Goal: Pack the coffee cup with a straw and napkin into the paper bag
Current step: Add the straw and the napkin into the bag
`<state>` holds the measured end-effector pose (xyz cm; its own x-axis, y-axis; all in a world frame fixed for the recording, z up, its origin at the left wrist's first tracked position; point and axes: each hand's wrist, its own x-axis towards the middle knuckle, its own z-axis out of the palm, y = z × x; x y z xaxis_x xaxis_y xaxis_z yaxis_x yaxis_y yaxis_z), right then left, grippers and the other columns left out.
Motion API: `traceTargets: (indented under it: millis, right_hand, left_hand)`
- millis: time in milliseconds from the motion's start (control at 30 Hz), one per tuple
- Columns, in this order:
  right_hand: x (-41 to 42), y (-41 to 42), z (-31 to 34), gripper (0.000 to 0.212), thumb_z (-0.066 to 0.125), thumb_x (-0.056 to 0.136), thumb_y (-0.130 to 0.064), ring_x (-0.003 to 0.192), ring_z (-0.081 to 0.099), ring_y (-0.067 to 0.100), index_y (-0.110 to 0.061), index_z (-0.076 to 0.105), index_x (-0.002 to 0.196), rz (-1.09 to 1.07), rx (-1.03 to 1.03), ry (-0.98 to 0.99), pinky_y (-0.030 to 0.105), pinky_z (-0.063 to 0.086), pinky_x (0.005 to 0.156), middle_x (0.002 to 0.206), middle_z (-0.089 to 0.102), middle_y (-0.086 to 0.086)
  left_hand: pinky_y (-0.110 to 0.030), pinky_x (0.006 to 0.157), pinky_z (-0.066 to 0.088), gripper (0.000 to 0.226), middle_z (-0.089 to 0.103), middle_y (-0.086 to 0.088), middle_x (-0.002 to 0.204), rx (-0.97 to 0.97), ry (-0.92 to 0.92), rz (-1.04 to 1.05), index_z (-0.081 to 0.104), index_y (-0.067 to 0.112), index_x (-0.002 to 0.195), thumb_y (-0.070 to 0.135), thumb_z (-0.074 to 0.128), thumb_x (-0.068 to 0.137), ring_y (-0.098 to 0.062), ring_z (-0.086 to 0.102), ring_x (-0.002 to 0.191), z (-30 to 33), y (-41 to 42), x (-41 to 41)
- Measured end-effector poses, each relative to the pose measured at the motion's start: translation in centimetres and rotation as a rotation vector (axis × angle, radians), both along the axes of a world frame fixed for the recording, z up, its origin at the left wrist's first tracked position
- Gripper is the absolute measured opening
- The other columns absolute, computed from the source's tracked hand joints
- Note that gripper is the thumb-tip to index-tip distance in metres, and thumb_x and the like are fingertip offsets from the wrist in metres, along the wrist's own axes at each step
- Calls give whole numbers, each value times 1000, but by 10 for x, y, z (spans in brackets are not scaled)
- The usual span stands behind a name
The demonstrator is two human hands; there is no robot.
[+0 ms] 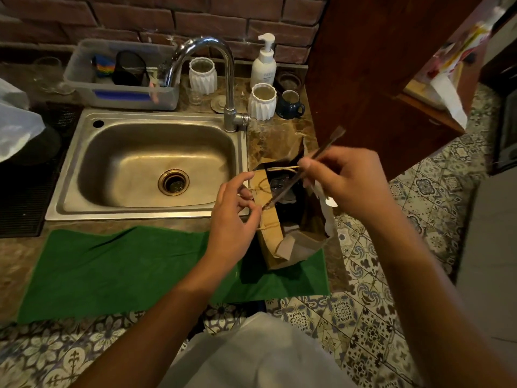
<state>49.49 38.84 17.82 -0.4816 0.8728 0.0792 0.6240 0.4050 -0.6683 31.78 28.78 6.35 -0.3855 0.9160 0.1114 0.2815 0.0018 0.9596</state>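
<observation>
An open brown paper bag (272, 228) stands on the right end of a green cloth (126, 267), right of the sink. Inside its dark mouth shows the lid of the coffee cup (279, 184), mostly hidden. A long dark wrapped straw (321, 151) slants over the bag's mouth. My right hand (347, 180) pinches its upper part, and a white napkin (324, 196) hangs below that same hand into the bag. My left hand (235, 219) pinches the straw's lower tip at the bag's left edge, beside the twine handle.
A steel sink (92, 163) with a tall tap (221, 71) fills the counter's left. White ribbed cups (262, 102), a blue mug (289, 104), a soap pump bottle (264, 63) and a grey tub (120, 93) stand behind. A wooden cabinet (372, 74) hangs close at right.
</observation>
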Motion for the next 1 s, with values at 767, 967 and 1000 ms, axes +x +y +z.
traceTargets:
  millis: [767, 967, 1000]
  right_hand:
    - [39, -15, -31, 15, 72, 92, -42, 54, 60, 13, -29, 77, 99, -32, -28, -129, 44, 54, 53, 62, 66, -4]
    - [39, -12, -46, 38, 70, 83, -62, 67, 63, 16, -27, 57, 90, -184, -136, -173, 43, 56, 60, 76, 65, -5]
    - [37, -12, -49, 38, 70, 83, -61, 69, 64, 17, -25, 57, 89, -186, -181, -183, 45, 57, 62, 77, 65, -4]
  left_hand:
    - [-20, 85, 54, 62, 55, -6, 108, 27, 56, -8, 48, 38, 135, 1, 68, 89, -16, 62, 89, 5, 0, -3]
    - [-22, 93, 54, 52, 53, 0, 109, 12, 104, -9, 55, 27, 134, 2, 67, 90, -13, 63, 91, 13, 0, 0]
    - [-23, 94, 54, 51, 52, 1, 110, 8, 110, -11, 56, 27, 133, 2, 67, 90, -12, 63, 91, 14, 0, -1]
